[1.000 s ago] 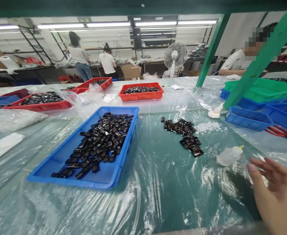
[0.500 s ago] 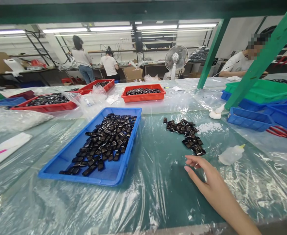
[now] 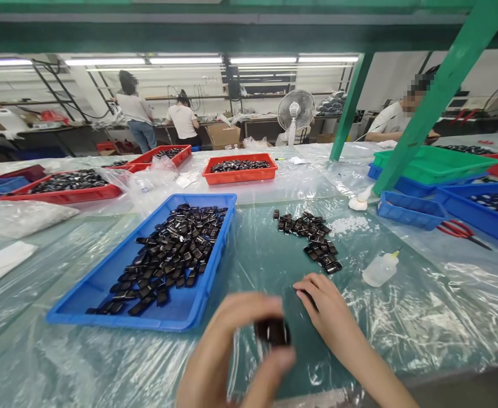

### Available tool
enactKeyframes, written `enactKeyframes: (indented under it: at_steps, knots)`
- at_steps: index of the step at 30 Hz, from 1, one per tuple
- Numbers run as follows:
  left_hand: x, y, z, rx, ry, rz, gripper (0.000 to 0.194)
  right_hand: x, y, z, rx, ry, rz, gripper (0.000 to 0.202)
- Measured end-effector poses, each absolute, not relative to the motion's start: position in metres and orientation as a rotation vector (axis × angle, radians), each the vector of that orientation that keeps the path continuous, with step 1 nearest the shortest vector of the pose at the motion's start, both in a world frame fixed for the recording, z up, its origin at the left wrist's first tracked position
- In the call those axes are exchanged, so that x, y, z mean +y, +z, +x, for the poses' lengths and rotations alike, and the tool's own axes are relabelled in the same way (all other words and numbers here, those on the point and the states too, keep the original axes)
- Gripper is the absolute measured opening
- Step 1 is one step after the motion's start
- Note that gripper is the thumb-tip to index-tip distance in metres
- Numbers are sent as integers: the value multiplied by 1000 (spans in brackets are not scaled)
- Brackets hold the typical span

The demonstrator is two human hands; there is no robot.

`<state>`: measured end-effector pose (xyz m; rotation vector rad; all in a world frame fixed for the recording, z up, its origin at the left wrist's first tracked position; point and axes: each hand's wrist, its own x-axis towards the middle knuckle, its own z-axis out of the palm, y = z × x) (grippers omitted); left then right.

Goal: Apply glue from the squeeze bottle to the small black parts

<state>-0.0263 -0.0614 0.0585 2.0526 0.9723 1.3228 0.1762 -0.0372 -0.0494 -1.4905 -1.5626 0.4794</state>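
Piece (image 3: 279, 328) lying crosswise in left hand (image 3: 209, 354)

The left hand is pinching this black piece between thumb and bent fingers, apparently raised over the tabletop (image 3: 255, 249), right of the near end of the blue tray (image 3: 172, 315). The right hand (image 3: 328, 300) is curling low, just on the near side of the loose pile (image 3: 306, 226); a dark edge (image 3: 311, 299) is showing between its thumb and fingers, but whether it is gripping something one cannot tell.

Judging by the hard gloss, the piece is probably behaving as something light and stiff, hardly giving under a squeeze, while its smooth face is likely offering little friction. Opposite edges are looking like the surest hold; scratching is seeming a likelier harm than breaking.

Its long axis is seemingly running side to side, one end facing the left palm, the other pointing towards the right forearm. Blur is hiding which end is the front. In the pile, pieces are pointing several ways, the nearest few lying roughly sideways.
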Motion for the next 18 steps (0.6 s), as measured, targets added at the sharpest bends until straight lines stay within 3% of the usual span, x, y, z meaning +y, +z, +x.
enactKeyframes:
  at_steps: [7,12,18]
  knots:
    - [21,21,7,778,1031,2258,16,-46,-30,186,-1208,851,-1367,31]
    - [23,-6,7,676,955,2272,18,-58,-26,187,-887,1236,-1155,32]
    - [12,-5,3,598,903,2273,21,-61,-28,170,-649,1427,-992,26]
